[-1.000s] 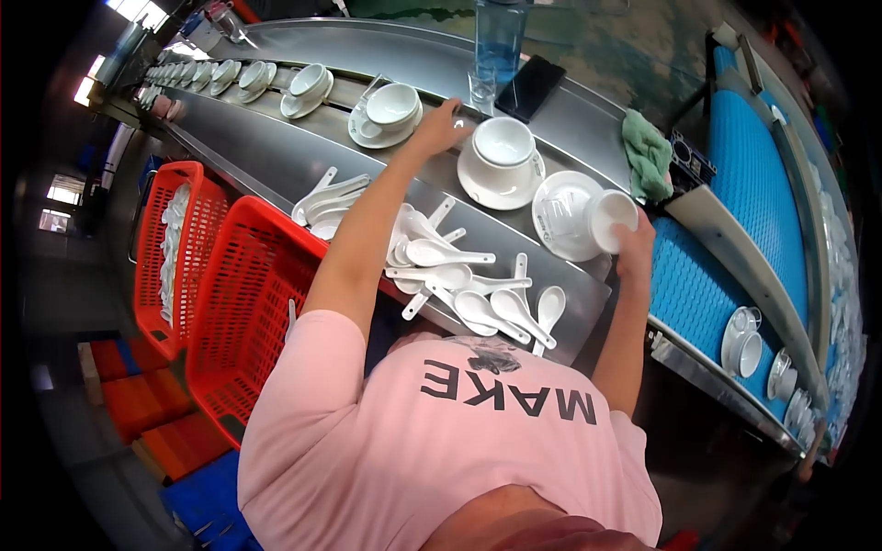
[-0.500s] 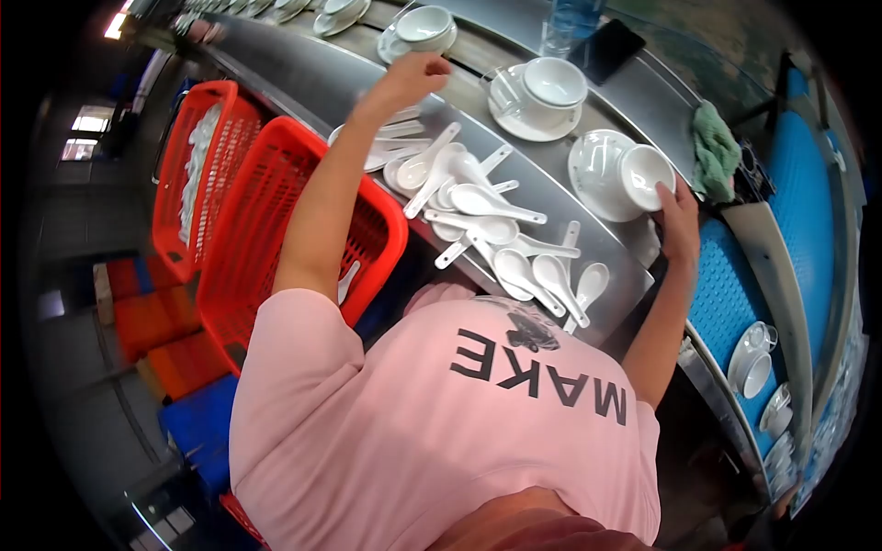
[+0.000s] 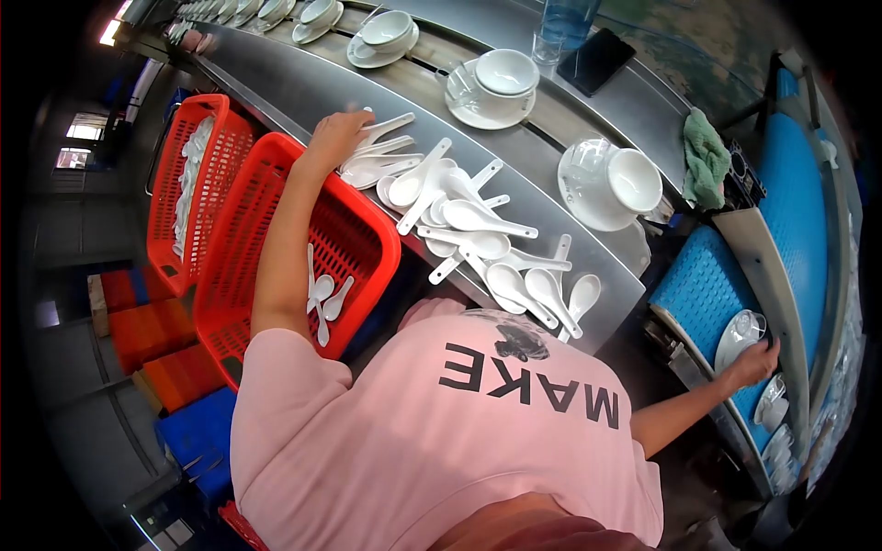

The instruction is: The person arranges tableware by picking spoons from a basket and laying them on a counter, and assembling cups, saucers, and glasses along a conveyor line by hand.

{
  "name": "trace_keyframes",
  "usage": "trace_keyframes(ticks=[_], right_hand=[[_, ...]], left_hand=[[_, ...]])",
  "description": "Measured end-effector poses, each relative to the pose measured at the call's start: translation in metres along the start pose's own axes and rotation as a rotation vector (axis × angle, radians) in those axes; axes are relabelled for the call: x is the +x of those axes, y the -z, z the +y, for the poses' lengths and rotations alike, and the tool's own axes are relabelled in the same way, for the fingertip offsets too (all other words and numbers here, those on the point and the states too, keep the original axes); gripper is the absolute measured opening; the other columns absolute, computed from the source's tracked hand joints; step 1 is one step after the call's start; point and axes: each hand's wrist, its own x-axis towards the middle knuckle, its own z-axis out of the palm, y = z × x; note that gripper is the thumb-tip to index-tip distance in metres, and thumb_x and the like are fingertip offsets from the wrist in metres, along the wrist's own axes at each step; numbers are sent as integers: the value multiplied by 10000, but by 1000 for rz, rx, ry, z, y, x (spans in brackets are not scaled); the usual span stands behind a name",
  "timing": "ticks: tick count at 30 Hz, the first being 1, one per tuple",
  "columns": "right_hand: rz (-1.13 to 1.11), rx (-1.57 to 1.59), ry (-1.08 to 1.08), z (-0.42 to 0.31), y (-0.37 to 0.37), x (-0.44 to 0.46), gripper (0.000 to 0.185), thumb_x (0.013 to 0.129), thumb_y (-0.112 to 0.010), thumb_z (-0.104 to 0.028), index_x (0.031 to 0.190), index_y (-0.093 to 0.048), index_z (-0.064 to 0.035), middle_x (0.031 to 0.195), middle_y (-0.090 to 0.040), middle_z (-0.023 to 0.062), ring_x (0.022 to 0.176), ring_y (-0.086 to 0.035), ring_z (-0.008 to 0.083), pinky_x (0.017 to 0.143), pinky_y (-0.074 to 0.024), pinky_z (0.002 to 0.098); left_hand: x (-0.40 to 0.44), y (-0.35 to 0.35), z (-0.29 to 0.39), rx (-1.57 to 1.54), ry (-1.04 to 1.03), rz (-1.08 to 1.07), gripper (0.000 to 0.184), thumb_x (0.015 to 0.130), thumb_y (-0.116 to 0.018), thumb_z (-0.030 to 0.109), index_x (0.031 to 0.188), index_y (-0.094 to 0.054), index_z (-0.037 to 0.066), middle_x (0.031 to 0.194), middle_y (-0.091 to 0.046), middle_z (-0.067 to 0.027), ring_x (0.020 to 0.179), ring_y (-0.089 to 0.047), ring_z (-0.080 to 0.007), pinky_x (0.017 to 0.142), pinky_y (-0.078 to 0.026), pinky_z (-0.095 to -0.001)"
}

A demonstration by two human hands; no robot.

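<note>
My left hand (image 3: pixel 338 138) reaches over the far end of a heap of white soup spoons (image 3: pixel 478 219) on the steel ledge. Its fingers are bent and closed at a spoon there; the fingertips are partly hidden. Far to the right, my right hand (image 3: pixel 753 364) is closed at the edge of a white plate (image 3: pixel 733 343) on the blue conveyor belt. A clear glass stands on that plate; the hand covers its lower part. Nearer the middle, a plate (image 3: pixel 588 213) with a white bowl (image 3: pixel 636 181) and a glass stands on the rail behind the spoons.
Another bowl-and-plate set (image 3: pixel 491 108) and several more line the rail. A red basket (image 3: pixel 390 243) with a few spoons stands left of the ledge, beside a second red basket (image 3: pixel 175 257). A phone (image 3: pixel 597 62), a blue jug (image 3: pixel 568 20) and a green cloth (image 3: pixel 705 158) lie farther back.
My right hand has let go of the bowl on the rail and moved down right to the conveyor. My left hand has drawn back leftward from a plate set to the spoons.
</note>
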Motion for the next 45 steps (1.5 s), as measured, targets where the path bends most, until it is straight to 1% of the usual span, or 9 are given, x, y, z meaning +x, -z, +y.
trace_keyframes(ticks=[2, 4, 7, 10, 16, 24, 30, 38, 45], right_hand=[[29, -256, -66, 56, -3, -8, 353, 818, -485, -231, 1054, -561, 20, 1000, -578, 240, 899, -554, 381, 824, -418, 416], [-298, -394, -319, 102, -13, -10, 433, 835, -481, -345, 1074, -556, 9, 999, -593, 203, 875, -581, 332, 767, -457, 395], [-480, 629, -773, 167, -50, -9, 498, 836, -490, -415, 1082, -544, 14, 946, -600, 151, 839, -587, 257, 721, -474, 342], [-623, 784, -807, 134, -29, -9, 491, 822, -544, -391, 1106, -527, 9, 951, -579, 105, 842, -565, 202, 700, -475, 308], [-762, 931, -392, 102, -27, -29, 508, 712, -616, -93, 1186, -460, 0, 1052, -549, 86, 898, -548, 199, 772, -450, 299], [-675, 1240, -605, -10, -33, -46, 504, 688, -562, -24, 1180, -457, 2, 1086, -541, 106, 950, -550, 226, 821, -453, 336], [-820, 1292, -457, -100, -58, -57, 451, 682, -568, -69, 1119, -503, 20, 1015, -572, 90, 913, -563, 202, 806, -452, 315], [-1016, 1362, -279, -226, -58, -68, 462, 611, -503, -18, 1070, -538, 17, 913, -588, 68, 789, -556, 146, 706, -447, 258], [-1087, 1250, -121, -235, -42, -64, 353, 833, -558, -231, 1110, -544, -13, 930, -601, 57, 789, -550, 115, 691, -443, 240]], left_hand=[[-1, -3, -4, -18, -15, 76, 112, 777, -562, 145, 820, -561, 41, 794, -609, -149, 767, -579, -329, 689, -443, -411], [2, -4, -5, 32, -10, 72, 100, 776, -565, 136, 806, -536, 45, 766, -603, -142, 736, -574, -332, 663, -437, -413], [6, -6, -10, 69, -100, 137, 105, 769, -572, 139, 794, -529, 47, 727, -591, -134, 693, -562, -335, 633, -429, -412], [8, 3, -9, 51, -221, 273, 116, 752, -588, 144, 781, -550, 39, 700, -582, -129, 663, -554, -325, 615, -429, -393], [39, 0, 21, -221, 31, 26, 155, 679, -616, 157, 762, -618, 26, 727, -616, -137, 718, -590, -316, 655, -458, -379], [81, -37, 11, -766, 282, 207, 236, 672, -579, 127, 870, -621, 5, 702, -626, -156, 651, -606, -303, 672, -483, -361], [35, -6, -37, -6, -84, 119, 193, 705, -514, 70, 867, -607, 21, 932, -595, -151, 872, -554, -318, 765, -442, -371], [12, 3, -14, -221, 48, -34, 180, 702, -589, 118, 855, -631, 33, 802, -591, -168, 731, -580, -283, 672, -453, -333], [10, -1, -22, -5, -32, -35, 211, 678, -624, 143, 853, -625, 24, 786, -583, -173, 738, -570, -314, 658, -445, -360]])
